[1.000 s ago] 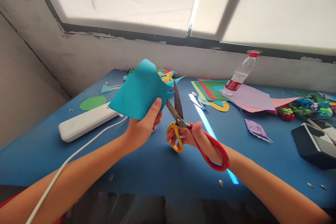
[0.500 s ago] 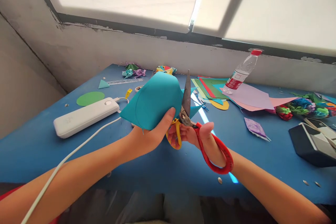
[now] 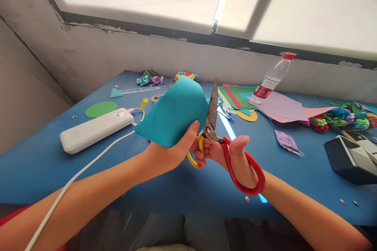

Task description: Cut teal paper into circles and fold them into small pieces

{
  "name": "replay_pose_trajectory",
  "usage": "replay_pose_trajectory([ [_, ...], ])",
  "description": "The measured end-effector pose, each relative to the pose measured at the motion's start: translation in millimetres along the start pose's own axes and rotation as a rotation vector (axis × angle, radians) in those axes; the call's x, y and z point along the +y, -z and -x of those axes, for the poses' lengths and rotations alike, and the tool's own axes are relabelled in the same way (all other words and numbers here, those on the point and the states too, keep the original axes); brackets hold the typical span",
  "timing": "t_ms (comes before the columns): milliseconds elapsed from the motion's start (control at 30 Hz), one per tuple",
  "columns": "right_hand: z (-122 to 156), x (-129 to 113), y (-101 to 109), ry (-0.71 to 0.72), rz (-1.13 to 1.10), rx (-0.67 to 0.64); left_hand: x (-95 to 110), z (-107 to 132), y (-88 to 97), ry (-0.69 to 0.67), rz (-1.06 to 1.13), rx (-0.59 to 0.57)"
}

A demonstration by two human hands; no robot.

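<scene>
Held up over the blue table, a sheet of turquoise paper (image 3: 176, 113) curves away from me, with a faint curved line drawn on it. My left hand (image 3: 176, 147) pinches its lower edge, thumb on the near face. In my right hand (image 3: 232, 157) is a pair of scissors (image 3: 212, 113) with one red and one yellow handle. The thumb passes through the red loop and the fingers are at the yellow one. One blade points up along the paper's right edge; the other is hidden behind the paper.
A white power bank (image 3: 97, 129) with a cable lies left, near a green paper circle (image 3: 101, 109). Coloured sheets (image 3: 277, 106) and a plastic bottle (image 3: 271, 78) stand back right. Paper flowers (image 3: 338, 119), a purple packet (image 3: 286, 142) and a black box (image 3: 349, 160) are at the right.
The scissors and my right hand have shifted slightly right, and the turquoise paper has tilted a little. The cut strip that showed right of the blade is now mostly hidden.
</scene>
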State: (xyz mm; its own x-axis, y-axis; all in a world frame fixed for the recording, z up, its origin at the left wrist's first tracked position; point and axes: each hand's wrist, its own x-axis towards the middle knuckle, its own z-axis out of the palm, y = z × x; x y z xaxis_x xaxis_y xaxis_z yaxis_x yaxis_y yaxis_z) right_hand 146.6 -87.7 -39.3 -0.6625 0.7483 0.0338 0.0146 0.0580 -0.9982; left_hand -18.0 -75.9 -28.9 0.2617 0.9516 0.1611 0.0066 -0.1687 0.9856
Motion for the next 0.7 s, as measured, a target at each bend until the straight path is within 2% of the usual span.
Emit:
replay_pose_trajectory([
  [167, -2, 5, 0, 0.081, -0.038, -0.026, -1, -1, 1.4, -0.063, -0.097, 0.036],
  [300, -4, 6, 0, 0.057, -0.033, -0.005, -3, -1, 0.4, -0.168, -0.208, 0.125],
  [433, -5, 7, -1, 0.036, -0.004, 0.021, -4, 0, -3.1, -0.201, -0.301, 0.154],
  [500, -5, 9, 0, 0.046, 0.021, 0.025, -4, 1, -4.4, -0.195, -0.284, 0.157],
  [633, -5, 12, 1, 0.073, 0.028, 0.040, -5, 0, -5.5, -0.140, -0.144, 0.082],
  [700, -4, 13, 1, 0.066, 0.023, 0.048, -4, 0, -5.5, -0.145, -0.129, 0.093],
])
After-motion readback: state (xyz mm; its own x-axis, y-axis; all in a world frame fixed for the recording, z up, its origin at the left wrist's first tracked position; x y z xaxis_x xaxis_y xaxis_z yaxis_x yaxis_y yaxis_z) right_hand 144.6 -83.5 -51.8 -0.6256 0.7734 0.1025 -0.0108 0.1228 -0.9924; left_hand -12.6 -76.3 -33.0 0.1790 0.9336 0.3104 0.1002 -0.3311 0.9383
